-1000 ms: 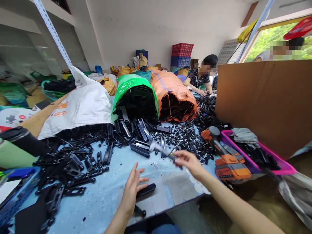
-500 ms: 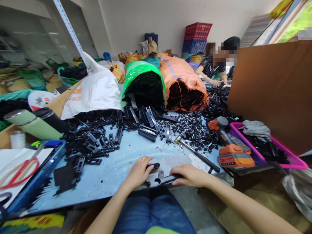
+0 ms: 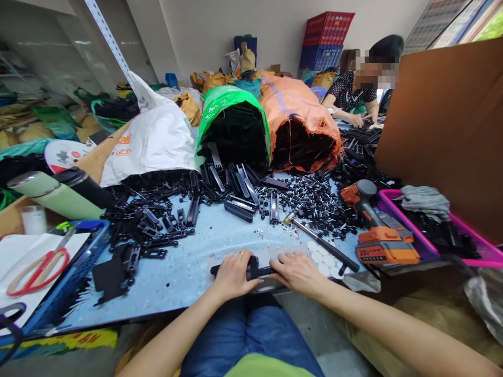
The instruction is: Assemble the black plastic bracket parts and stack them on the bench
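At the table's front edge my left hand (image 3: 234, 276) is closed over a long black plastic part (image 3: 260, 272), whose left end sticks out beyond the fingers. My right hand (image 3: 297, 270) grips the right end of the same part, fingers bent over it. The part lies low over a grey plate on the table, and the hands hide much of it. Right of my right hand are white round discs (image 3: 319, 257) and a hammer (image 3: 324, 246) with a black handle.
A cordless drill (image 3: 375, 230) and a pink basket (image 3: 444, 225) stand right. Loose screws (image 3: 318, 201) and black plastic parts (image 3: 157, 220) cover the table's back and left. Behind are white, green (image 3: 233, 99) and orange sacks. Scissors (image 3: 39, 269) lie left. A person (image 3: 361, 89) works at back right.
My left hand has come down over the black part, and the two hands are now closer to level with each other. The view has shifted slightly. The co-worker's hands stay at the far table.
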The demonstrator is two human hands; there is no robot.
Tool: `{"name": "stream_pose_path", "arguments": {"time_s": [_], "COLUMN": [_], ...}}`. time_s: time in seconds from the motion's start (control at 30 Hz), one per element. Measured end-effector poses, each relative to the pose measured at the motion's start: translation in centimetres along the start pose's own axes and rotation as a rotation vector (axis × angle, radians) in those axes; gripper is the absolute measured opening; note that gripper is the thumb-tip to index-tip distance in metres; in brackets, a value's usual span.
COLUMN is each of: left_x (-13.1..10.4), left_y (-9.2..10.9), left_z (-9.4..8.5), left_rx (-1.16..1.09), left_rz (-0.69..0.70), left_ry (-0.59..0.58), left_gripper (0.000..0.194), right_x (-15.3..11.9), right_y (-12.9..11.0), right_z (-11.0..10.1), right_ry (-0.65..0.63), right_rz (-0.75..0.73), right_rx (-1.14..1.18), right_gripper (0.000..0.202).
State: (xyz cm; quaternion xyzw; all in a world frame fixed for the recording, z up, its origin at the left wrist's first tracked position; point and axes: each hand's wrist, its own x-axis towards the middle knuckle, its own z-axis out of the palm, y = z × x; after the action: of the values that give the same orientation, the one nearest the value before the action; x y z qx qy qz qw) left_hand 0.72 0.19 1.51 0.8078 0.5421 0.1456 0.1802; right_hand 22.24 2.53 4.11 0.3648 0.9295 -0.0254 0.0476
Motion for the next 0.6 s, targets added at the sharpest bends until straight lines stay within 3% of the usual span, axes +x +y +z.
{"name": "stream_pose_path", "arguments": {"time_s": [0.1, 0.23, 0.4, 0.5, 0.6], "left_x": [-0.1, -0.4, 0.4, 4.4, 11.0], "left_y": [-0.3, -0.4, 0.0, 0.6, 1.0], "left_z": [0.2, 0.4, 0.5, 0.4, 0.6], "left_rx": [-0.014, -0.018, 0.014, 0.100, 0.216], "left_rz": [0.045, 0.035, 0.030, 0.062, 0.029], "left_ry": [0.034, 0.059, -0.019, -0.010, 0.060], "left_gripper": [0.042, 0.044, 0.053, 0.045, 0.025], "right_x": [0.2, 0.6, 0.8, 0.4, -0.6], "right_y": [-0.3, 0.3, 2.5, 4.0, 4.5], "right_z": [-0.9, -1.7, 0.1, 2.0, 3.2], "right_ry": [0.021, 0.013, -0.005, 0.033, 0.066], "right_rz": [-0.018, -0.079, -0.134, -0.144, -0.091], "right_rx": [-0.009, 0.002, 0.052, 0.112, 0.168], "right_gripper": [0.033, 0.034, 0.038, 0.039, 0.037]}}
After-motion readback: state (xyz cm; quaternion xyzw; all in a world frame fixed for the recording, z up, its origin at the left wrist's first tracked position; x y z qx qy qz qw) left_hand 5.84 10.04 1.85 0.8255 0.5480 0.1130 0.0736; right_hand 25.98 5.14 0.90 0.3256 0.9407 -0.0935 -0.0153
